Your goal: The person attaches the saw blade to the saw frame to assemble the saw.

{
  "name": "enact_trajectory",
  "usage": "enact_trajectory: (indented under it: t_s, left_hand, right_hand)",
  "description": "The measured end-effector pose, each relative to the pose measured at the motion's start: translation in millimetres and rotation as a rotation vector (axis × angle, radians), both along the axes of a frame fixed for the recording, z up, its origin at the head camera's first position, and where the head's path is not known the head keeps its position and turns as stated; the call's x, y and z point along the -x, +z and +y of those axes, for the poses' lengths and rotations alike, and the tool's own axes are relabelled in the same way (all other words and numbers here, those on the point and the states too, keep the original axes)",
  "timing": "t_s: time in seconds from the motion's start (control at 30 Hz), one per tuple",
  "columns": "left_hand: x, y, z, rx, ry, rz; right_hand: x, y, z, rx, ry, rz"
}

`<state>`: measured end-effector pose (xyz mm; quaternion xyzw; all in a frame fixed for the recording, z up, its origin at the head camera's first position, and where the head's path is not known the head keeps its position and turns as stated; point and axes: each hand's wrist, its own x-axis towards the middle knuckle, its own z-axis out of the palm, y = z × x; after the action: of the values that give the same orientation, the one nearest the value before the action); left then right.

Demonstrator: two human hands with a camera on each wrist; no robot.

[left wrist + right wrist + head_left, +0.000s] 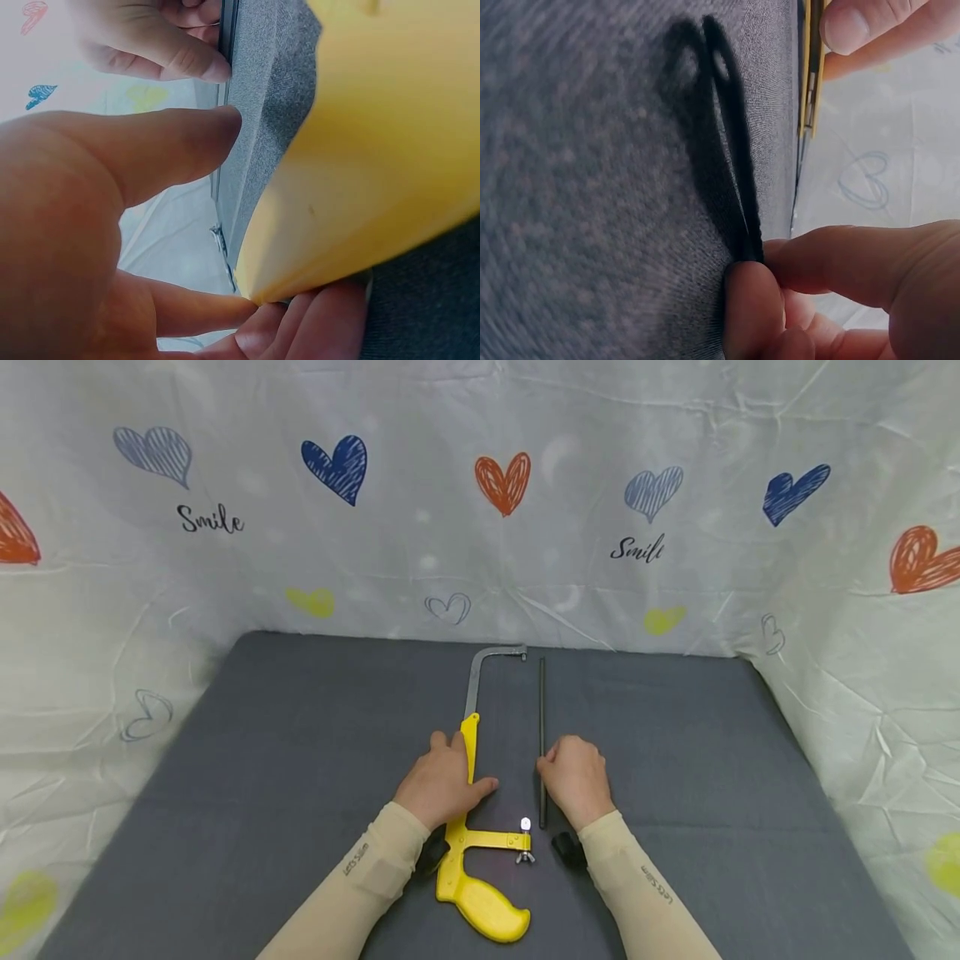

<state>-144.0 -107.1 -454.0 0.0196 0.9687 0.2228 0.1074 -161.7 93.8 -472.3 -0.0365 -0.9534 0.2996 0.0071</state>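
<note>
Blade [542, 710] pinched by right hand [577, 781], close to bench [675, 735], just right of yellow saw frame [456, 839]. Both point away from person, side by side. Left hand [438, 783] grips frame, thumb sticking out toward blade.

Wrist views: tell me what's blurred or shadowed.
Left wrist: the yellow hacksaw frame looks soft, and the patterned backdrop is washed out; right wrist: the grey cloth blurs toward the left, and the saw blade casts a dark shadow alongside.
</note>
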Motion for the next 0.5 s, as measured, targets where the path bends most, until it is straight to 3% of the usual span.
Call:
enact_trajectory:
  t_s: [0.27,0.5]
  left_hand:
    - [1.7,-0.7,0.4,0.006,0.006,-0.004]
    - [-0.1,0.4,0.6,0.006,0.005,-0.005]
  right_hand:
    - [0.4,0.2,-1.1,0.028,-0.039,-0.057]
    - [3.0,3.1,4.5,0.091,-0.010,-0.160]
